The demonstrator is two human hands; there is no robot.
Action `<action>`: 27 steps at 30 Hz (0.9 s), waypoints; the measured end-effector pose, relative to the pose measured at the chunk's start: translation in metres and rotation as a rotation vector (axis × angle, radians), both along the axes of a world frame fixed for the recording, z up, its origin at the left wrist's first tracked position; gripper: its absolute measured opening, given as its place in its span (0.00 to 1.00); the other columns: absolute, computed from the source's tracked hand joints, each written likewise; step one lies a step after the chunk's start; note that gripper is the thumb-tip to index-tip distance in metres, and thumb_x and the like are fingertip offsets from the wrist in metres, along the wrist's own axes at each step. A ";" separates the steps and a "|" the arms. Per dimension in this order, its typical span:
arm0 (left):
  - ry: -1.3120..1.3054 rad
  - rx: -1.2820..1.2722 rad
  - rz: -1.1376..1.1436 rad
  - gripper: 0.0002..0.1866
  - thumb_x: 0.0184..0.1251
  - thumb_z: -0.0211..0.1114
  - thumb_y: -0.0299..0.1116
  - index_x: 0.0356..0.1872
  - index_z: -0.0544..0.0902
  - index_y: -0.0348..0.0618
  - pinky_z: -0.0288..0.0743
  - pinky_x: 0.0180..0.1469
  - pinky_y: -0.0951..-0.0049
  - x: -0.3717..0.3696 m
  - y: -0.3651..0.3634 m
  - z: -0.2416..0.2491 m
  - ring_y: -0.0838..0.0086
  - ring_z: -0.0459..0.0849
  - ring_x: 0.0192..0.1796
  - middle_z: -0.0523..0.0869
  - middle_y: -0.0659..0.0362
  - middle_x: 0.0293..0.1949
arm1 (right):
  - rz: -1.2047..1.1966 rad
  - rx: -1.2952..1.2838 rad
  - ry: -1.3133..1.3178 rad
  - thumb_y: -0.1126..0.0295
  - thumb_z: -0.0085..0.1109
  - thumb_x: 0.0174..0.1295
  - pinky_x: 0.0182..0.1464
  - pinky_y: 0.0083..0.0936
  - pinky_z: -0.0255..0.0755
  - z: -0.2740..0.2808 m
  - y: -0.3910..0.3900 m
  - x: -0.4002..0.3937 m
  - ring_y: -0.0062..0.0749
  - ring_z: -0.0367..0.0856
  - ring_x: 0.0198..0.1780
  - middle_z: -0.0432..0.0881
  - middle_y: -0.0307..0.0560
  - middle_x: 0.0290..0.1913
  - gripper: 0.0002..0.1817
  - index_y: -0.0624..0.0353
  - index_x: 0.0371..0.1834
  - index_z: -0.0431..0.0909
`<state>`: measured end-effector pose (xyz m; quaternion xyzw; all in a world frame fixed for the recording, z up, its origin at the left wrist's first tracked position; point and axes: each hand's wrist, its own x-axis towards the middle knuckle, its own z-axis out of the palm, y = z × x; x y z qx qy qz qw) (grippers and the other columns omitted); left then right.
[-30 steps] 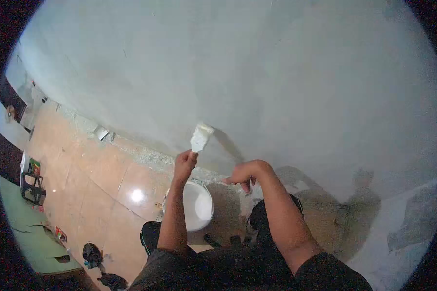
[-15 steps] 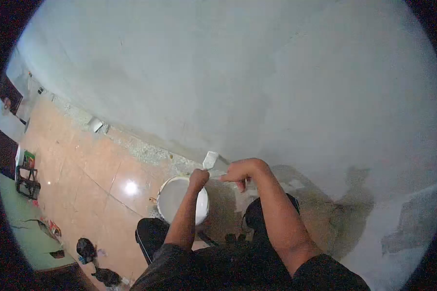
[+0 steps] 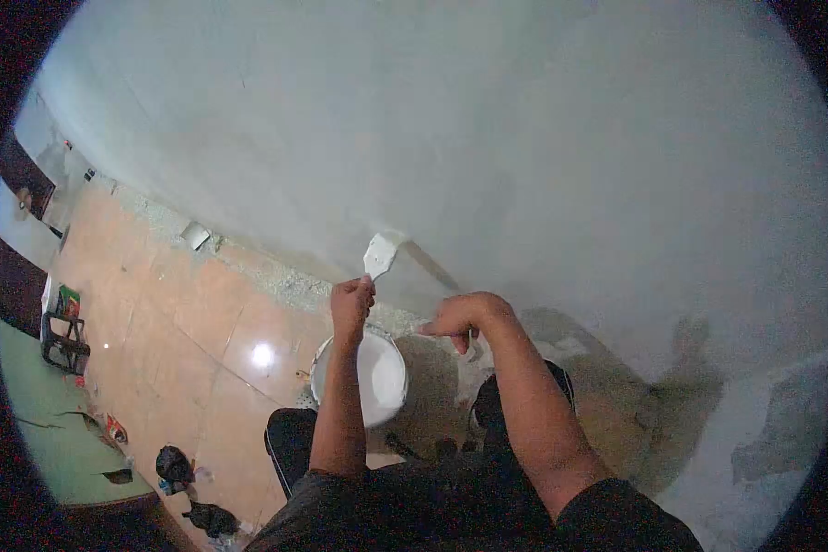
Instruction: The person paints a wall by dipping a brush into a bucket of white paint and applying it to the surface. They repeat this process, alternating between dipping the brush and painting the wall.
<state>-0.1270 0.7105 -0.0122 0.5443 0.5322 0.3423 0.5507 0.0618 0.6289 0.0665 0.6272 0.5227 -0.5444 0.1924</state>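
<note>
My left hand (image 3: pixel 351 308) grips the handle of a flat paintbrush (image 3: pixel 380 255), its head white all over. The brush head is up against the grey wall (image 3: pixel 561 166), where a pale wet patch and a slanted shadow show beside it. Right below that hand stands a round white bucket (image 3: pixel 382 382) with whitish, paint-like stuff inside; my forearm crosses its left part. My right hand (image 3: pixel 465 317) hangs to the right of the bucket, in front of the wall. Its forefinger points left and its other fingers droop apart, with nothing visible in them.
Along the wall's foot runs a rough, crumbly strip (image 3: pixel 290 281), with a small metal-looking piece (image 3: pixel 195 235) on it. A dark frame-like object (image 3: pixel 65 342) and black bags (image 3: pixel 173 465) are at the left on the tiled floor (image 3: pixel 175 322). My knees flank the bucket.
My left hand has moved up and left, carrying the paintbrush away from my right hand and onto the wall above the bucket. The right hand has barely moved.
</note>
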 end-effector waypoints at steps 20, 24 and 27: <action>0.694 0.012 -0.276 0.23 0.60 0.53 0.46 0.30 0.79 0.30 0.72 0.42 0.51 0.017 0.001 -0.122 0.41 0.80 0.38 0.81 0.35 0.32 | -0.036 0.017 -0.011 0.39 0.43 0.59 0.34 0.35 0.75 -0.007 0.011 0.006 0.35 0.80 0.27 0.81 0.46 0.19 0.35 0.64 0.20 0.81; 0.708 0.313 -0.220 0.24 0.62 0.53 0.47 0.28 0.81 0.29 0.72 0.41 0.51 0.020 0.012 -0.111 0.42 0.80 0.37 0.80 0.34 0.32 | -0.061 0.091 0.015 0.39 0.43 0.60 0.36 0.35 0.75 0.013 0.002 -0.007 0.36 0.81 0.28 0.81 0.47 0.20 0.35 0.65 0.23 0.81; 0.477 0.156 -0.187 0.22 0.62 0.53 0.45 0.26 0.83 0.32 0.70 0.40 0.50 0.024 0.003 -0.028 0.41 0.79 0.36 0.81 0.37 0.28 | -0.028 0.072 -0.026 0.39 0.42 0.60 0.38 0.37 0.76 0.002 0.003 -0.008 0.38 0.81 0.29 0.82 0.48 0.21 0.34 0.64 0.26 0.81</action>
